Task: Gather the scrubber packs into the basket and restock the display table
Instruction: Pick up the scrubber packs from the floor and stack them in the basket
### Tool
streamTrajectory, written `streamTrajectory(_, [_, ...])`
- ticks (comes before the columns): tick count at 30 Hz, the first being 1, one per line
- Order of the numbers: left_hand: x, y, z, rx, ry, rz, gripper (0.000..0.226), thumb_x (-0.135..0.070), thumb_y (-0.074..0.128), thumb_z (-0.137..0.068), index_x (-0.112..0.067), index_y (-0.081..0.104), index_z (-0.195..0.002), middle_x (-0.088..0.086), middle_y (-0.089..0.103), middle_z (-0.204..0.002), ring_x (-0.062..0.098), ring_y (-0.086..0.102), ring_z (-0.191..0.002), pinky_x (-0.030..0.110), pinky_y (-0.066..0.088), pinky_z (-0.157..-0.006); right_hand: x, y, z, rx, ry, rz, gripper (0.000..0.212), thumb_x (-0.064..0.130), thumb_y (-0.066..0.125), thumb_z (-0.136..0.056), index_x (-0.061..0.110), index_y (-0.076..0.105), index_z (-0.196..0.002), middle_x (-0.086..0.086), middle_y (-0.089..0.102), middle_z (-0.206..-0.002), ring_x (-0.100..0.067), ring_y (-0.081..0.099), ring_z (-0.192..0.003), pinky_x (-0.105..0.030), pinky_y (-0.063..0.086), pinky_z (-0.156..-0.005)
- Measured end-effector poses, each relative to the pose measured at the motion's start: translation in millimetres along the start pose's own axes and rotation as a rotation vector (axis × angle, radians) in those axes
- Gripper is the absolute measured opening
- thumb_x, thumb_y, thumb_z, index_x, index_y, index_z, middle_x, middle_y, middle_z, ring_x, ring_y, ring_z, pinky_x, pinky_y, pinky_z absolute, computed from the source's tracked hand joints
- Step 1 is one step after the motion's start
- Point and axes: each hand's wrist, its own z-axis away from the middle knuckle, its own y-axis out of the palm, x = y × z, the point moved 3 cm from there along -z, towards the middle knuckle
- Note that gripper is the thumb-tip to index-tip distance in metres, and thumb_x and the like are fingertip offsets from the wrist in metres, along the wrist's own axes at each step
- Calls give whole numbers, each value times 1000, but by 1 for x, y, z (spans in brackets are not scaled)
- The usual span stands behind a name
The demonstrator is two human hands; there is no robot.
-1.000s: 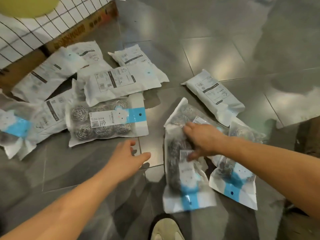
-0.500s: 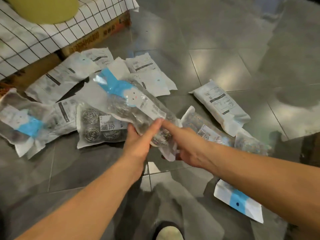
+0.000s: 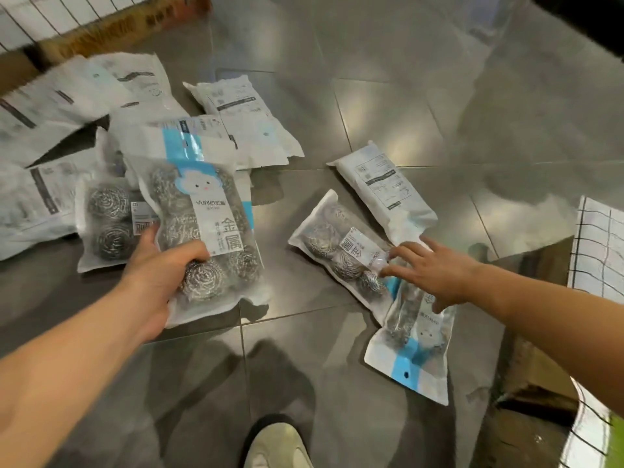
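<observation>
Several packs of steel scrubbers lie scattered on the grey tiled floor. My left hand [image 3: 158, 275] grips one pack [image 3: 202, 228] by its lower end, face up, blue strip at its top. My right hand [image 3: 435, 271] hovers with fingers spread over a scrubber pack [image 3: 341, 248] lying on the floor, fingertips at its label. Another pack [image 3: 415, 349] with a blue strip lies just below that hand. A white pack [image 3: 385, 187], back side up, lies beyond it. More packs [image 3: 236, 123] are piled at the left. No basket is in view.
A cardboard box [image 3: 111, 25] under a white checked cloth [image 3: 40, 15] runs along the top left. Another checked cloth [image 3: 601, 251] and brown cardboard [image 3: 540, 373] stand at the right edge. My shoe [image 3: 277, 447] is at the bottom centre.
My right hand let go of the lifted pack and moved right, down over a pack on the floor. My left hand now holds the lifted pack alone, turned face up.
</observation>
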Motion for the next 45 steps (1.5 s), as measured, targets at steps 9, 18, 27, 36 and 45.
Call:
streamTrajectory(9, [-23,2,15,68,88,-43,60,-9,79,-78,-21,53,-130,0,73,-108,12,74,-85,21,57,-51,3,11,7,-40,9,-26,70,50,68,-84,43,34,-146,0,18,-161,-25,26,-144,-49,20,-119])
streamTrajectory(18, [-92,-1,39,65,247,-101,61,-8,79,-80,-23,52,-132,-2,72,-112,11,72,-89,27,57,-72,-32,-68,35,-273,258,-684,49,65,65,-80,29,35,-94,4,57,-84,-23,54,-79,-38,47,-71])
streamTrajectory(27, [-265,-74,127,-48,542,-132,45,-21,83,-79,-28,53,-112,-12,71,-101,0,68,-77,18,52,-60,-3,-323,90,-1051,246,-1535,57,53,75,-73,18,49,-111,-3,66,-84,-18,61,-69,-33,46,-59])
streamTrajectory(36, [-319,-361,279,-469,624,-239,86,-34,91,-53,-11,58,-129,9,75,-111,29,74,-97,50,58,-89,175,-558,136,-1027,-330,-1763,38,42,71,-85,9,60,-101,-1,63,-69,5,56,-40,-13,41,-37])
streamTrajectory(45, [-201,-545,347,-697,234,-184,50,-25,88,-69,-16,66,-113,8,78,-95,30,76,-85,50,59,-84,372,-635,95,-644,-408,-1334,37,44,67,-90,9,60,-78,3,63,-58,-13,60,-54,-20,41,-41])
